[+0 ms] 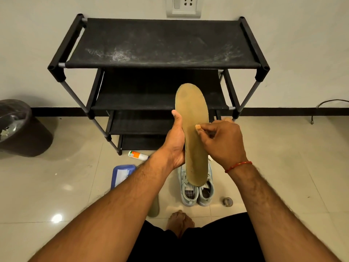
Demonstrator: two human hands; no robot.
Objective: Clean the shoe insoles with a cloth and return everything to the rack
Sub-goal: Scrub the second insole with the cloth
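A worn tan foam insole (192,133), its face mottled with darker stains, is held nearly upright in the air, toe end up and heel end down, in front of a four-tier black fabric-and-tube shoe rack (162,44) whose top shelf is streaked with pale dust. The left hand (176,140) grips the insole's left edge; the right hand (224,140) pinches at its right edge. On the tiled floor below stands a pair of pale blue-grey sneakers (197,193), side by side, and left of them lies a second olive-tan insole (154,207), partly hidden.
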